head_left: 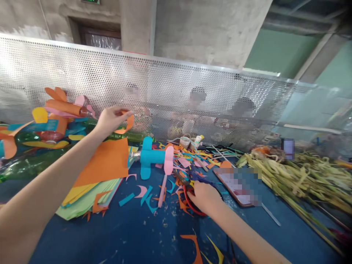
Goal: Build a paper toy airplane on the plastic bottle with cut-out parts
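Raised over the left side of the table, my left hand (pixel 112 119) pinches a curved orange paper strip (pixel 129 124) between thumb and fingers. My right hand (pixel 206 196) is closed at the red handles of a pair of scissors (pixel 189 201), low over the table; its fingertips are partly hidden. Between the hands lies a toy plane (pixel 154 157) of blue paper with a pink paper crosspiece (pixel 168 160), wrapped on what looks like a clear bottle. Below my left arm, an orange sheet (pixel 114 161) tops a stack of coloured paper (pixel 90 200).
Paper scraps (pixel 148 198) litter the blue table (pixel 123 234). Plastic bottles with paper parts (pixel 66 108) crowd the left. A tablet or phone (pixel 236 187) and dried husks (pixel 286 176) lie right. Behind a perforated metal screen (pixel 170 84) are several people.
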Action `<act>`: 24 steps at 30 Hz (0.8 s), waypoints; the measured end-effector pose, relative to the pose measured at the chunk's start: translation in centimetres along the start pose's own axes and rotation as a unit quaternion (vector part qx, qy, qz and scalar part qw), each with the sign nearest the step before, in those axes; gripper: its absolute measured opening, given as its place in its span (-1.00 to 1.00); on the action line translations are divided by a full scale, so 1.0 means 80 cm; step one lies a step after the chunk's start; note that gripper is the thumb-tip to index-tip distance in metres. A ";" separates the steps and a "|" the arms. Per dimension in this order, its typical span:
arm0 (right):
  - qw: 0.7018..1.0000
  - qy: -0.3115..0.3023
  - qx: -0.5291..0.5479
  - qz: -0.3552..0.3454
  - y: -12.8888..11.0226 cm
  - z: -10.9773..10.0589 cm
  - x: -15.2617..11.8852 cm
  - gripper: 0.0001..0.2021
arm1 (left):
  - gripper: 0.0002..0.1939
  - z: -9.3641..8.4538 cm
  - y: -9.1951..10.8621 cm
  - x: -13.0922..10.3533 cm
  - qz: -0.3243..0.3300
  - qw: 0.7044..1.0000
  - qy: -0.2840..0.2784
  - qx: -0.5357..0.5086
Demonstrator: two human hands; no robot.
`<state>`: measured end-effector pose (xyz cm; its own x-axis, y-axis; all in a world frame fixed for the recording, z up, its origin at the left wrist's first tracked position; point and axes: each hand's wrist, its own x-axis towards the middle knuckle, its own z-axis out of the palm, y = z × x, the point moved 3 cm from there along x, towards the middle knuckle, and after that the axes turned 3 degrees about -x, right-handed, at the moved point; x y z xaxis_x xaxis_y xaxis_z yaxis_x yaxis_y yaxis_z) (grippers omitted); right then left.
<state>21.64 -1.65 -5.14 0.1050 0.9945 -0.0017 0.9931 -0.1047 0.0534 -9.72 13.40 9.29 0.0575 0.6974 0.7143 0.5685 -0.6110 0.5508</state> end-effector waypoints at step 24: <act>0.869 0.205 0.349 -0.284 -0.055 0.008 -0.016 -0.83 | -0.69 0.191 0.025 -0.206 -0.313 0.775 -0.256 -0.486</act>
<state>17.13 -2.46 -6.02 -0.2977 0.7911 0.5344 0.6833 0.5675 -0.4595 2.99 6.41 -7.98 0.4795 0.8762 0.0473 -0.2548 0.0874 0.9630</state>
